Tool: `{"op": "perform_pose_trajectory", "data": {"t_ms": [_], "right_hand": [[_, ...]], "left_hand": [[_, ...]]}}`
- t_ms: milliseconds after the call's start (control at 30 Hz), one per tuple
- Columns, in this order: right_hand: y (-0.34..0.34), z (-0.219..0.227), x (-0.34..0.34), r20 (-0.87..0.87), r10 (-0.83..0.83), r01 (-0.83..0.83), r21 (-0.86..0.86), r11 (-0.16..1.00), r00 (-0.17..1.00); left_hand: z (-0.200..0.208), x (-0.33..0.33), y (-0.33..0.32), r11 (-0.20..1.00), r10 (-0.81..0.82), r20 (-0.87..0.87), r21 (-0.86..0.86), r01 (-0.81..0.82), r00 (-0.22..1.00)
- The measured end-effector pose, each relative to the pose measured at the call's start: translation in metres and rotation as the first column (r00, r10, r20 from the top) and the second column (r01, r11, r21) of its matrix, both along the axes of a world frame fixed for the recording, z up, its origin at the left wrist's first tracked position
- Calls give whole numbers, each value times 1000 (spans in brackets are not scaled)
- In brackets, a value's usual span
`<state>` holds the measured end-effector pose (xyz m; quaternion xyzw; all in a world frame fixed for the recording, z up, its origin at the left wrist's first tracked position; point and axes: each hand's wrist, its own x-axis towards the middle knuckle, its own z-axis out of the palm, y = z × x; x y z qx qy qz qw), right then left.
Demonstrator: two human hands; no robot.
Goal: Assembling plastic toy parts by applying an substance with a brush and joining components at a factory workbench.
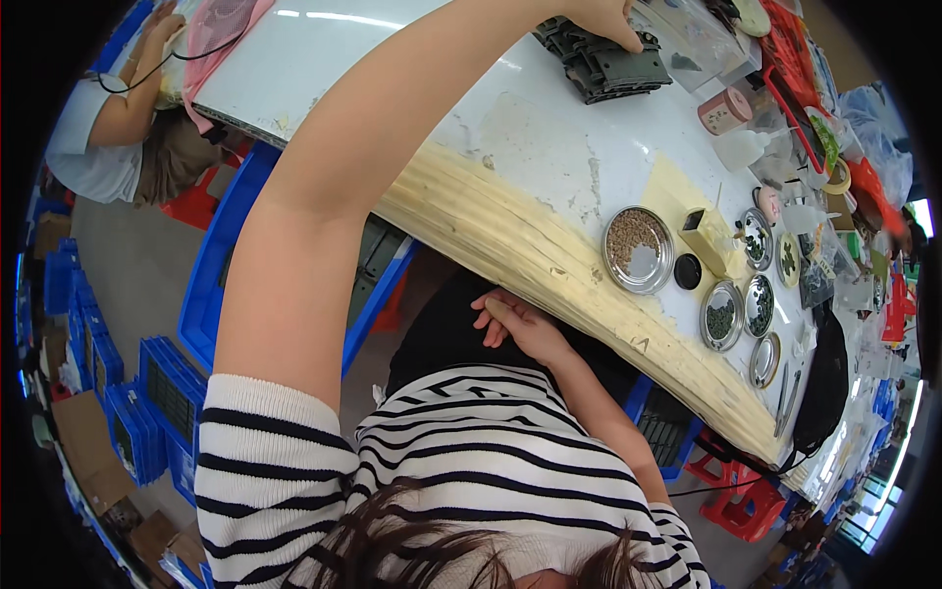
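My left arm stretches across the white table point(530, 147) to its far side. There my left hand point(603, 18), partly cut off by the upper edge, is at a group of dark green moulded plastic parts point(628, 71). Its thumb presses on the top of the nearest part, and the other fingers are mostly out of sight. My right hand point(525, 329) rests in my lap by the table's front edge, holding nothing, with its fingers loosely bent and apart.
Round tins of brown grains point(643, 240) and dark green bits point(723, 324) stand at the right, near a yellow box point(711, 236) and tweezers point(788, 402). A blue crate point(231, 250) sits below the table at the left. Another person point(108, 128) works at the far left.
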<state>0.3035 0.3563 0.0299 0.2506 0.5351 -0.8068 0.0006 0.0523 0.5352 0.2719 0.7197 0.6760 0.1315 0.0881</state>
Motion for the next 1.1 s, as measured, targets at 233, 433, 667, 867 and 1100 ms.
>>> {"op": "perform_pose_trajectory", "data": {"t_ms": [233, 433, 667, 867, 1100], "right_hand": [[-2, 9, -6, 47, 1, -2, 11, 1000, 999], [2, 8, -3, 82, -36, 34, 24, 999, 996], [4, 8, -8, 82, 30, -29, -2, 1000, 996], [2, 10, -7, 91, 11, -13, 26, 1000, 996], [0, 11, -7, 71, 14, -16, 31, 999, 997]], "left_hand": [[-16, -37, -51, 870, -113, 275, 491, -39, 955], [-67, -120, -240, 441, 228, 449, 744, -502, 864], [-221, -148, -487, 659, 749, 66, 32, -752, 659], [-259, -98, -507, 506, 855, -31, -176, -845, 518], [-281, -115, -529, 578, 815, -36, -31, -816, 578]]}}
